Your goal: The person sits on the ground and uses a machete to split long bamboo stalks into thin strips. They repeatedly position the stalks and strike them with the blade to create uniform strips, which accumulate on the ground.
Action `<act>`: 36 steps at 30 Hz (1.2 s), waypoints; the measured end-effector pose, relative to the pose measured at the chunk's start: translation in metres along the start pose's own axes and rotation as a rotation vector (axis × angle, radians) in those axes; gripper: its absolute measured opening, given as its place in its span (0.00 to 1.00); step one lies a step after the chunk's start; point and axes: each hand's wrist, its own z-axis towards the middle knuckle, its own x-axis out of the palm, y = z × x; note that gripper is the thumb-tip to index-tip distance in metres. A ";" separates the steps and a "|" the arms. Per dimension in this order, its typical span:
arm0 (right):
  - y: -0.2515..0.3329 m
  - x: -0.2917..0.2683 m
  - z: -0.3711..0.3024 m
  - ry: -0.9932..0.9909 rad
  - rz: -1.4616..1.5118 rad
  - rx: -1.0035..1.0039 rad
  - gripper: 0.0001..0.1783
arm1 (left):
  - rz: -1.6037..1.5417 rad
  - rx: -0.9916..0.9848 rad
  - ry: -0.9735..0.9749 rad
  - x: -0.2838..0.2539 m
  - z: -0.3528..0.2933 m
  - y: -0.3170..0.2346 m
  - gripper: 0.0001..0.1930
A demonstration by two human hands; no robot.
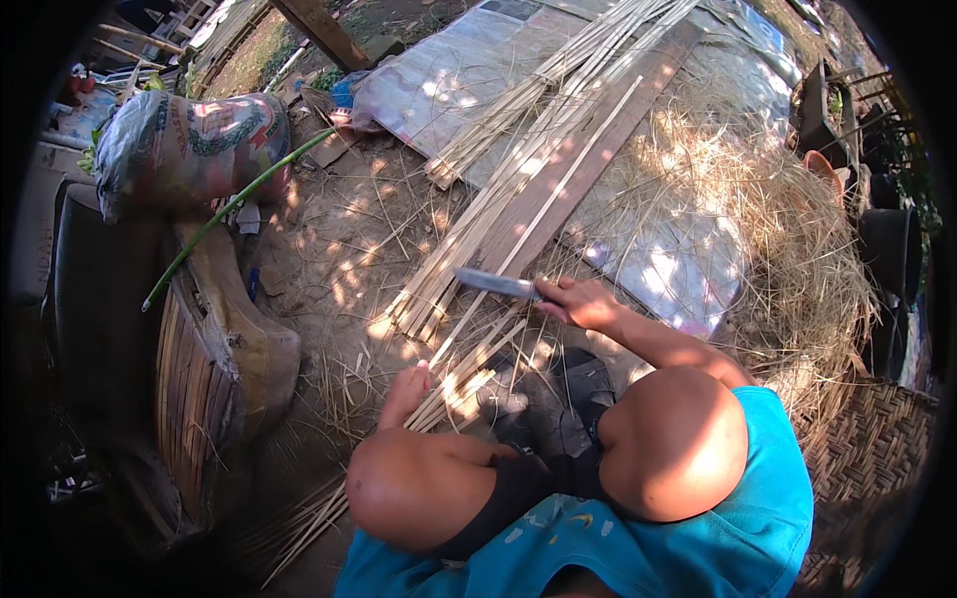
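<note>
My right hand point(583, 302) is closed round the handle of a knife point(493, 283). Its blade points left and crosses a long, thin bamboo strip point(570, 177); I cannot tell whether the two touch. That pale strip runs along a dark wooden board point(620, 128), with its near end by my left hand point(403, 393). The left fingers are pinched together at this end, partly hidden behind my knee. Left of the board lies a bundle of bamboo strips point(469, 235), and shorter strips point(464, 384) lie beside my left hand.
Curly shavings point(768, 219) are heaped on a printed sheet point(419, 85) at the right. A wooden bench-like piece point(249, 344), a stuffed sack point(194, 140) and a green stalk point(234, 204) stand left. Woven matting point(877, 468) lies right of my knees.
</note>
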 end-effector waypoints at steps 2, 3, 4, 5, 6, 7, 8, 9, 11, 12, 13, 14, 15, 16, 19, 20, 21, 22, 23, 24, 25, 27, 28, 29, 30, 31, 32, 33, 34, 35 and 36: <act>-0.091 -0.029 0.011 -0.451 0.089 0.372 0.20 | 0.055 -0.017 -0.036 -0.013 -0.026 0.051 0.33; -0.115 -0.037 0.010 -0.460 0.032 0.319 0.19 | 0.086 -0.080 -0.027 -0.014 -0.033 0.057 0.34; -0.120 -0.033 0.003 -0.461 -0.017 0.279 0.19 | 0.126 -0.151 -0.007 -0.022 -0.038 0.062 0.36; -0.105 -0.032 0.009 -0.438 0.051 0.343 0.19 | 0.088 -0.141 0.027 -0.019 -0.031 0.060 0.35; -0.085 -0.025 0.020 -0.487 0.131 0.318 0.19 | 0.038 -0.123 0.040 -0.013 -0.015 0.046 0.34; -0.066 -0.021 0.024 -0.345 0.144 0.308 0.21 | -0.013 -0.103 0.055 -0.007 0.005 0.030 0.33; -0.058 -0.012 0.014 -0.314 0.094 0.266 0.24 | -0.117 -0.048 0.128 0.019 0.035 -0.019 0.31; -0.046 0.000 0.002 -0.273 0.090 0.142 0.26 | -0.211 -0.009 0.191 0.036 0.048 -0.062 0.28; -0.001 -0.007 0.011 -0.012 0.038 -0.038 0.26 | -0.249 0.156 0.109 0.014 0.054 -0.026 0.25; -0.014 -0.011 0.007 0.033 -0.061 -0.082 0.25 | -0.275 0.249 0.110 0.016 0.059 -0.018 0.23; -0.054 -0.022 0.003 -0.106 -0.067 0.125 0.25 | -0.249 0.165 0.139 0.014 0.036 0.003 0.23; -0.103 -0.045 -0.001 -0.277 -0.108 0.352 0.24 | -0.221 0.129 0.182 0.018 0.023 0.009 0.24; -0.099 -0.041 0.003 -0.329 -0.024 0.349 0.23 | -0.171 0.063 0.203 0.002 0.004 0.010 0.25; -0.094 -0.035 0.006 -0.381 0.060 0.345 0.23 | -0.130 0.001 0.182 0.007 0.020 -0.002 0.25; -0.042 -0.007 0.011 -0.268 0.176 0.309 0.22 | -0.266 -0.062 0.166 0.009 0.043 -0.042 0.25; -0.025 0.009 0.003 -0.244 0.130 0.050 0.23 | -0.302 0.061 0.167 0.017 0.048 -0.053 0.25; -0.038 -0.001 0.005 -0.274 0.071 0.147 0.23 | -0.277 0.168 0.138 0.026 0.062 -0.054 0.24; -0.060 -0.016 0.015 -0.290 0.031 0.242 0.23 | -0.314 0.188 0.137 0.022 0.053 -0.042 0.23; -0.088 -0.034 0.018 -0.297 -0.014 0.340 0.23 | -0.194 0.111 0.100 0.008 0.030 -0.021 0.23; -0.123 -0.063 0.023 -0.349 -0.084 0.429 0.24 | -0.069 0.084 0.048 -0.010 0.023 -0.010 0.22; -0.164 -0.076 0.011 -0.512 -0.027 0.604 0.23 | -0.057 0.116 0.054 -0.009 0.009 0.007 0.23; -0.201 -0.095 -0.012 -0.570 -0.036 0.766 0.21 | 0.006 0.126 0.071 -0.024 -0.014 0.040 0.24; -0.199 -0.107 -0.009 -0.630 -0.071 0.728 0.21 | 0.021 0.125 0.047 -0.026 -0.020 0.042 0.24; -0.194 -0.115 -0.003 -0.651 -0.027 0.657 0.21 | 0.034 0.125 0.024 -0.025 -0.019 0.042 0.24; -0.162 -0.108 0.002 -0.629 0.042 0.586 0.21 | 0.025 0.072 0.031 -0.022 -0.032 0.045 0.23; -0.133 -0.098 0.002 -0.614 0.106 0.528 0.21 | 0.019 0.027 0.048 -0.021 -0.030 0.039 0.23; -0.122 -0.085 0.000 -0.556 0.086 0.488 0.21 | 0.016 0.005 0.069 -0.018 -0.019 0.029 0.23; -0.113 -0.072 0.002 -0.506 0.068 0.440 0.22 | 0.072 0.098 0.031 -0.010 -0.009 0.024 0.21; -0.098 -0.057 0.003 -0.445 0.108 0.406 0.22 | 0.130 0.196 -0.004 0.004 0.003 0.016 0.20; -0.073 -0.047 -0.001 -0.350 0.165 0.401 0.21 | 0.187 0.303 -0.065 0.021 0.015 -0.013 0.18; -0.050 -0.017 -0.007 -0.353 0.174 0.385 0.22 | 0.245 0.410 -0.126 0.038 0.026 -0.043 0.17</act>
